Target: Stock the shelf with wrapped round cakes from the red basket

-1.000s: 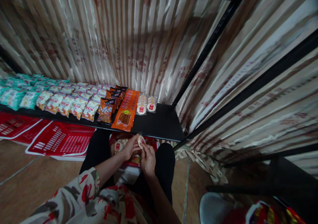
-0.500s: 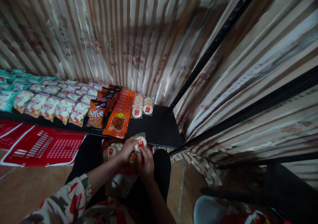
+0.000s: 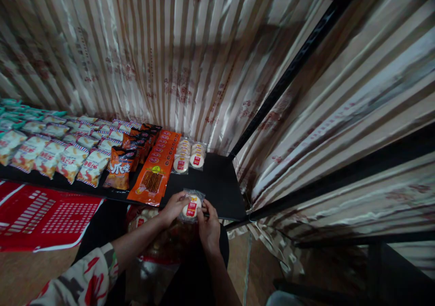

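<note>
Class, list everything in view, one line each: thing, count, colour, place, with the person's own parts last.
Held packet: one, white with red label, between both hands
Shelf packets: two rows, white with red labels, shelf's right part
Long packet: at least one, orange, left of those
Small bags: several, orange and black, further left
Striped-edge bags: many, white, left again
Teal bags: several, teal, far left
Shelf: one, black, under these goods
Lower packets: count unclear, pale, below the shelf
Basket: at least one, red, lower left
Curtain: count unclear, striped beige, behind
Frame bars: several, black, right
Sleeve: one, pale with red, left arm
Left hand: one, bare, packet's left
Right hand: one, bare, packet's right
</note>
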Available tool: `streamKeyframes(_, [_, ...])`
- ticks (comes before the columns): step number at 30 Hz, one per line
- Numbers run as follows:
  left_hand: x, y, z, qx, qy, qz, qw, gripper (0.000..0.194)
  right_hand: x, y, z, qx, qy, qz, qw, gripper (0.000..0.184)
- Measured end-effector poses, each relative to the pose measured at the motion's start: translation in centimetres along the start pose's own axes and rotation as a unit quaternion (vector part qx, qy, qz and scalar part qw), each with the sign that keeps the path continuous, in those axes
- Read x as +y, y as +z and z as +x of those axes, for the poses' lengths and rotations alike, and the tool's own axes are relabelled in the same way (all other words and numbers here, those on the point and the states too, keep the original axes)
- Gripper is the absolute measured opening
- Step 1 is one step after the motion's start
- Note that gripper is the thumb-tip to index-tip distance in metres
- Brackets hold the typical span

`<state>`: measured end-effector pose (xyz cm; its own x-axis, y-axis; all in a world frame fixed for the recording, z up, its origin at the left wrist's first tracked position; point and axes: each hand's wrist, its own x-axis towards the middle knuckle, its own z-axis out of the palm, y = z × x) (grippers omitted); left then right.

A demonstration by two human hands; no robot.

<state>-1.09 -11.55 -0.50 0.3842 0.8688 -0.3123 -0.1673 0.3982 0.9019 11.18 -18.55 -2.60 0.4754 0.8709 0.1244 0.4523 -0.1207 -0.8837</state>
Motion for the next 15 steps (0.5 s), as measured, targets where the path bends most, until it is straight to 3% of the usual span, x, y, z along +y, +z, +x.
streamKeyframes(3, [0.2,0.1,1.1,-0.012,0.014,0.02,1.0,0.028,0.1,0.0,1.0,-0.047,0.066,0.068,0.994,0.046])
streamKeyframes(6, [0.3,0.2,2.3,-0.018,0.025,0.044,0.999,0.026,0.2,0.1,2.1,-0.073,0.074,0.12,0.987,0.038])
streamKeyframes(11, [0.2,0.2,4.4,0.013,0.056,0.12,0.991,0.023,0.7,0.5,4.5,-0.037,0.072,0.135,0.987,0.035])
streamKeyframes(15, [0.4,0.2,5.5,0.066,0.08,0.252,0.962,0.021,1.4,1.2,6.8,-0.017,0.08,0.125,0.989,0.037])
